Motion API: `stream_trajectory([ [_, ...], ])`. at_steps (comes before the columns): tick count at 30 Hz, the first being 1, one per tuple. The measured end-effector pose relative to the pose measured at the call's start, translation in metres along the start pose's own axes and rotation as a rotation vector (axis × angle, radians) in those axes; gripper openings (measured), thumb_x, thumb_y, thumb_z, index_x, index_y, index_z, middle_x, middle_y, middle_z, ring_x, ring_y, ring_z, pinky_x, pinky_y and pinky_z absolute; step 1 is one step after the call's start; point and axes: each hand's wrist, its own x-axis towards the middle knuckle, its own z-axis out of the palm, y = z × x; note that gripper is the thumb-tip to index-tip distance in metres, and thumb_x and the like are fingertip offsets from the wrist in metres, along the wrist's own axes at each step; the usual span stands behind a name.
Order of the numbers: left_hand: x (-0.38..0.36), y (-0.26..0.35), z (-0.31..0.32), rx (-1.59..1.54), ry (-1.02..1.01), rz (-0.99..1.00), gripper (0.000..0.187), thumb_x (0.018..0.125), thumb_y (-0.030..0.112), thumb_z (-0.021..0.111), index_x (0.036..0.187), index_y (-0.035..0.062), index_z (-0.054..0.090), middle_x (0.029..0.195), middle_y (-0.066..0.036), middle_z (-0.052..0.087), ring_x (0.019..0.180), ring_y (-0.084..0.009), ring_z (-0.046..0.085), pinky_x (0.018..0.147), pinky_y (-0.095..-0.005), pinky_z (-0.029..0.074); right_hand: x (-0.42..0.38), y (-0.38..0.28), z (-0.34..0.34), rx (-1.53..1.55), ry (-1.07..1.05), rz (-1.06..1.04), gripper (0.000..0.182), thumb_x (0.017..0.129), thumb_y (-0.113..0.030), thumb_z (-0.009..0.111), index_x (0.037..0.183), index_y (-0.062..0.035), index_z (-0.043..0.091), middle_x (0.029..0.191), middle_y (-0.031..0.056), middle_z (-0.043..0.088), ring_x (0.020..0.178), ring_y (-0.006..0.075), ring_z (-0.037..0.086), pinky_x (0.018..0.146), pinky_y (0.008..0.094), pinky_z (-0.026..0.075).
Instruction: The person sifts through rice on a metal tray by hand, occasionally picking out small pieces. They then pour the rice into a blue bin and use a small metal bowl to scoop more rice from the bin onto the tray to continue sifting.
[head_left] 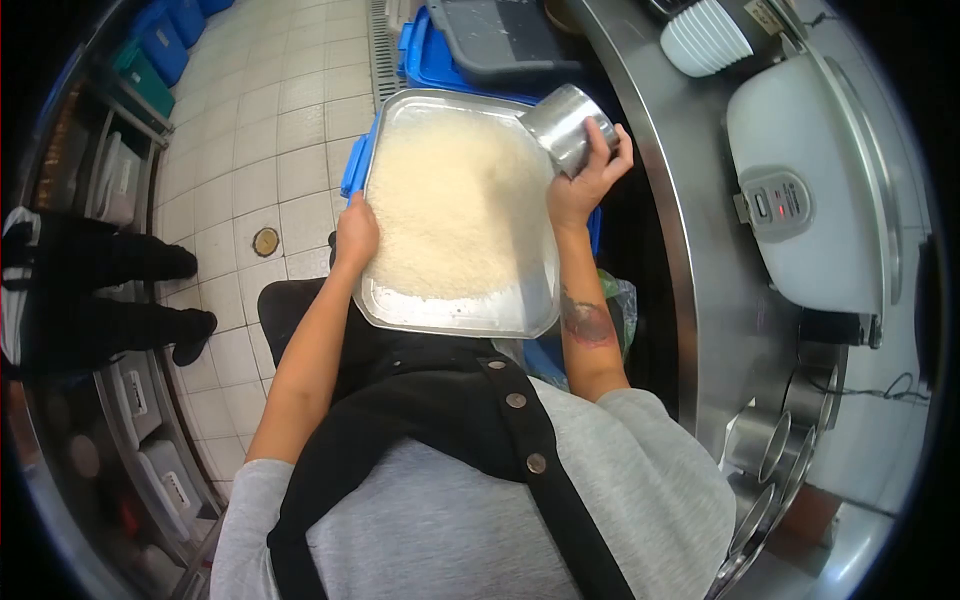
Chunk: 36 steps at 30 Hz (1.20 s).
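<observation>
A shallow metal tray [450, 318] lies in front of me, spread with a pale, fine, crumb-like food [455, 200]. Its lower edge shows bare metal. My left hand [357, 237] is closed on the tray's left rim. In my right hand [590, 182] is a metal cup [566, 125], gripped round its side with the fingers. The cup tilts over the tray's upper right corner, its mouth facing the tray; its inside is hidden from me. Blue plastic parts of a bin [355, 165] show at the left of the tray and beneath it.
A steel counter [650, 120] runs along my right, bearing stacked white bowls [705, 40] and a large rice cooker [800, 190]. Metal pots [757, 440] stand lower right. A grey tub [520, 40] is beyond the tray. Another person [100, 280] stands at left beside shelves.
</observation>
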Motion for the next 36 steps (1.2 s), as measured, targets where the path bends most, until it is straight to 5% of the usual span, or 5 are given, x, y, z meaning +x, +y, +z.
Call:
stream_trajectory([
  [11,-0.004,0.003,-0.004,-0.072,-0.055,-0.022,0.035,0.094,0.011,0.044,0.124,-0.007,0.048,0.097,-0.035,0.061,0.094,-0.049,0.06,0.08,-0.0535,0.047,-0.245,0.067,-0.246,0.265,0.457,1.684,0.068,0.073,0.0,0.055,0.138,-0.01,0.04,0.125,0.0154,0.05,0.109,0.0372,0.057,0.081,0.0626,0.051],
  [15,-0.008,0.014,-0.006,-0.003,-0.019,0.182,0.05,0.095,0.017,0.048,0.137,-0.0079,0.038,0.136,-0.032,0.043,0.118,-0.045,0.049,0.1,-0.0458,0.041,-0.225,0.037,-0.243,-0.059,0.162,1.817,0.066,0.08,-0.014,0.064,0.142,-0.0067,0.041,0.137,0.0163,0.048,0.129,0.0308,0.043,0.104,0.0426,0.039],
  [19,-0.003,0.02,-0.004,0.178,0.08,0.35,0.057,0.094,0.022,0.055,0.136,-0.0125,0.037,0.143,-0.031,0.035,0.131,-0.0447,0.038,0.109,-0.0451,0.034,-0.162,0.025,-0.186,-0.438,-0.427,0.631,0.048,0.082,-0.011,0.064,0.128,-0.0068,0.056,0.131,0.0213,0.052,0.124,0.0366,0.047,0.102,0.0411,0.041],
  [23,0.016,0.037,0.008,0.214,0.014,0.401,0.065,0.094,0.03,0.055,0.137,-0.0136,0.034,0.147,-0.033,0.028,0.14,-0.0436,0.025,0.115,-0.0448,0.024,-0.11,0.009,-0.103,-0.017,-0.576,0.263,0.039,0.082,-0.007,0.063,0.121,-0.0044,0.06,0.128,0.0183,0.055,0.118,0.0356,0.053,0.101,0.0397,0.041],
  [36,0.034,0.072,0.068,-0.341,-0.195,0.279,0.07,0.096,0.035,0.048,0.143,-0.0131,0.027,0.151,-0.032,0.025,0.142,-0.0401,0.023,0.118,-0.0419,0.017,-0.116,0.024,0.06,0.183,-0.592,0.505,0.06,0.09,-0.029,0.061,0.137,0.0034,0.044,0.141,0.0255,0.044,0.133,0.0409,0.039,0.11,0.0414,0.032],
])
